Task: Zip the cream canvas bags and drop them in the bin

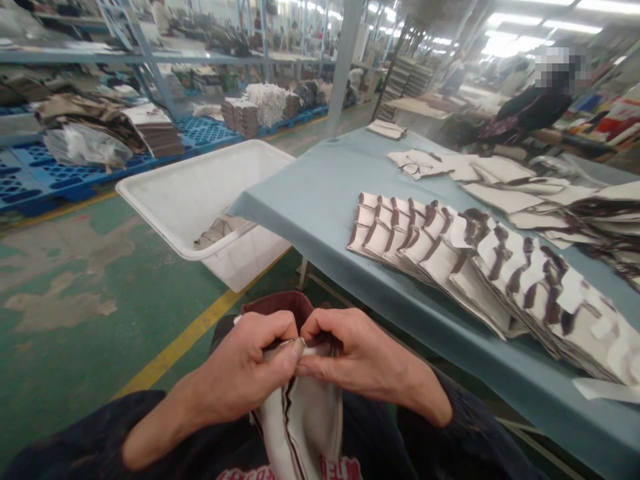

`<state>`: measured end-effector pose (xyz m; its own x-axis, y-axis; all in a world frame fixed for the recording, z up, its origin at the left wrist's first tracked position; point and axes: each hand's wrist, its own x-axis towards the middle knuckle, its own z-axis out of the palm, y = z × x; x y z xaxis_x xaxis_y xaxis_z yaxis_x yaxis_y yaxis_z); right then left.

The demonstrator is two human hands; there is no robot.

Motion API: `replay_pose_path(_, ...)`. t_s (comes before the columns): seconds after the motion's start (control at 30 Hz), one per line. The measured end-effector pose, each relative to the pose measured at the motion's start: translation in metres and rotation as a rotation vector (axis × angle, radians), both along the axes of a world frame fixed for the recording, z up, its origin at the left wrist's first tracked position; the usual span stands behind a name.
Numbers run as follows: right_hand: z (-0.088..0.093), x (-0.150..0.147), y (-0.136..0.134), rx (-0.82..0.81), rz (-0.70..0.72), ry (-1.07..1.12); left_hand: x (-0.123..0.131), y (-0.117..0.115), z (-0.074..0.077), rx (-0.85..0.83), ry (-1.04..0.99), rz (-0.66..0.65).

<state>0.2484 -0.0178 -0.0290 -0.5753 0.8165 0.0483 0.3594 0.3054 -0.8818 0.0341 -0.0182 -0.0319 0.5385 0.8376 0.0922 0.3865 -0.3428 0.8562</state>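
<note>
Over my lap, a cream fabric piece (pixel 314 413) with a dark brown seam edge hangs down from both hands. My left hand (pixel 267 350) pinches its upper edge between thumb and bent fingers. Close against it, my right hand (pixel 340 343) grips the same edge, the two thumbs almost touching. Brown-red material (pixel 280 302) shows just beyond the fingers. What lies inside the pinch is hidden by the fingertips.
To the right stands a table with a blue-grey cover (pixel 310 193), bearing overlapping stacks of cream and brown pieces (pixel 425 233). A white bin (pixel 165 190) stands ahead left. Blue pallets (pixel 200 133) hold bundles behind it. A person (pixel 535 107) is at the far right.
</note>
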Motion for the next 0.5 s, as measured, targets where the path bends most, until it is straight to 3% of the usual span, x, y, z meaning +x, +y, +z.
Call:
replay_pose_path(0.13, 0.004, -0.002, 0.000, -0.046, -0.019, -0.007, -0.006, 0.005, 0.000, -0.046, -0.051, -0.079)
replay_pose_path(0.37, 0.010, -0.012, -0.002, 0.169, -0.047, -0.093, -0.023, 0.015, 0.014, -0.170, -0.030, -0.186)
replay_pose_path(0.5, 0.010, -0.014, -0.002, 0.177, -0.023, -0.046, -0.029, 0.015, 0.018, -0.179, 0.005, -0.191)
